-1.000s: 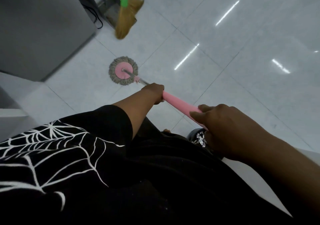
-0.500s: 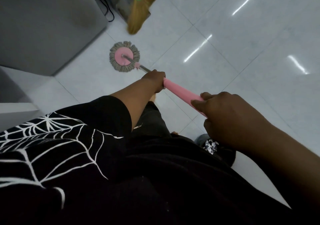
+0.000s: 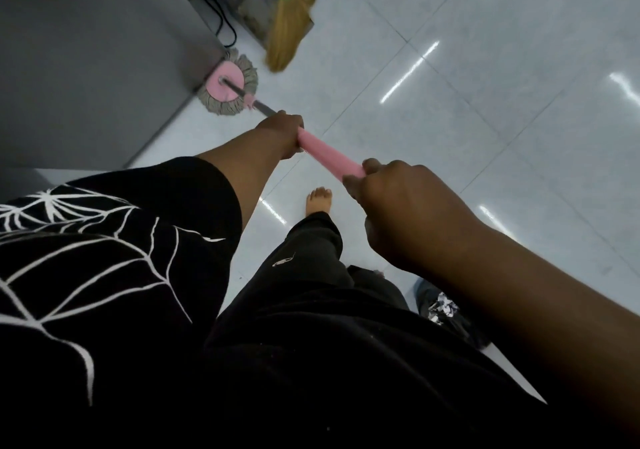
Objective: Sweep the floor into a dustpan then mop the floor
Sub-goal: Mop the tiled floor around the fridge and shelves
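A round mop head, pink disc with grey fringe, lies flat on the pale tiled floor against the base of a grey cabinet. Its pink handle runs back toward me. My left hand grips the handle at the lower end of the pink sleeve. My right hand grips the handle's upper end, closer to me. A straw broom with a green collar leans at the top, in front of a grey dustpan.
A black cable hangs beside the cabinet corner. My bare foot stands on the tiles below the handle. A dark bin bag with crumpled paper sits on the floor at my right. Open tiles stretch to the right.
The mop head has slid left and away, from the open tile to the cabinet's base. Both hands kept their grip on the handle, and my foot came into view.
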The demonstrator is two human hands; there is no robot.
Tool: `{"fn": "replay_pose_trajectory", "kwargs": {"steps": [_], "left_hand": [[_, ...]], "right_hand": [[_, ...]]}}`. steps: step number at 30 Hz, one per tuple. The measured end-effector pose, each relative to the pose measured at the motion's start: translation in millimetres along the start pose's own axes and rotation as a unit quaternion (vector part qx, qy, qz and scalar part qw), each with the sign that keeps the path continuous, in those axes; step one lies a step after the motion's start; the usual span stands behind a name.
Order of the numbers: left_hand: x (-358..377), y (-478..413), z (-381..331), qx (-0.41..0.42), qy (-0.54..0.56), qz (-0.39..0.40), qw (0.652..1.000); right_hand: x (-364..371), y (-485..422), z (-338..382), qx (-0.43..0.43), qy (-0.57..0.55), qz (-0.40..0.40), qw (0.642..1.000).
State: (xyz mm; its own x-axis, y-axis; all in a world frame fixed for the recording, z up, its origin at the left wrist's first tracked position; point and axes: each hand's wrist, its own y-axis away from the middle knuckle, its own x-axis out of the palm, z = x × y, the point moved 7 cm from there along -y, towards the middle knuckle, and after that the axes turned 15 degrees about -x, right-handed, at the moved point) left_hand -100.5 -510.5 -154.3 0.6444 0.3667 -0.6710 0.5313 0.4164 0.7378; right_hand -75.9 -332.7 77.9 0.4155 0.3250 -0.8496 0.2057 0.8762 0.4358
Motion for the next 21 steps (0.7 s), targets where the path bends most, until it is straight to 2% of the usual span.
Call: {"fn": "replay_pose_trajectory", "kwargs": {"steps": [8,21], "left_hand": [[30,31,-31,-0.002,-0.014,-0.009,1.0],[124,162,-188,0.075,-0.037,0.02,0.996]], "right_hand": [[24,54,9,0.005,0.0,-0.004,1.0],[90,253,11,0.104,-0.016,0.039,0.994]]}}
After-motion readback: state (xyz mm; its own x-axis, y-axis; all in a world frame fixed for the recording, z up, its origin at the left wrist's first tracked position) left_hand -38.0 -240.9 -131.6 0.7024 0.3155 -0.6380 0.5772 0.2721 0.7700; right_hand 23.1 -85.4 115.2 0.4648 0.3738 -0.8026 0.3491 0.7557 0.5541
